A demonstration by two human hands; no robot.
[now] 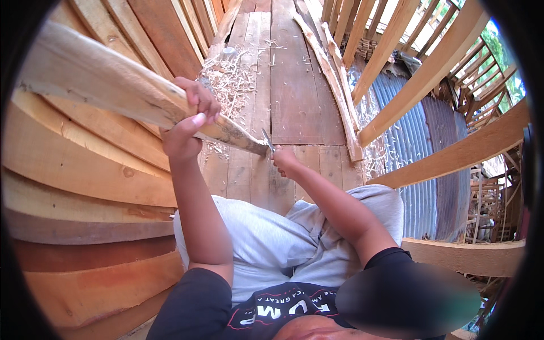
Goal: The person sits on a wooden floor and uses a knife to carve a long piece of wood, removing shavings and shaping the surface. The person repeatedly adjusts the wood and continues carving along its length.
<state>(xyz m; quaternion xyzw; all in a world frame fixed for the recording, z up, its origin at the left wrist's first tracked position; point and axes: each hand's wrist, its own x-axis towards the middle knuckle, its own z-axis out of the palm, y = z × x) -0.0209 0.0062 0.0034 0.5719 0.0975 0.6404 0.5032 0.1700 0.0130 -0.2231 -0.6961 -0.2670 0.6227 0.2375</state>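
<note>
A long pale wooden pole (pixel 113 85) slants from the upper left down to the middle of the view, with dark patches near its lower end. My left hand (pixel 191 116) is wrapped round it a little above that end. In my closed right hand (pixel 284 161) is a knife (pixel 267 137), its narrow blade pointing up and touching or very near the pole's tip. Most of the knife's handle is hidden by my fingers. Pale shavings lie close to the blade.
Wood shavings (pixel 232 82) are heaped on the plank floor (pixel 294 102) ahead. Boards (pixel 85 164) stand along the left. Two thin peeled poles (pixel 334 73) lie to the right, beside upright wooden slats (pixel 430 71) and corrugated metal sheets (pixel 408 153).
</note>
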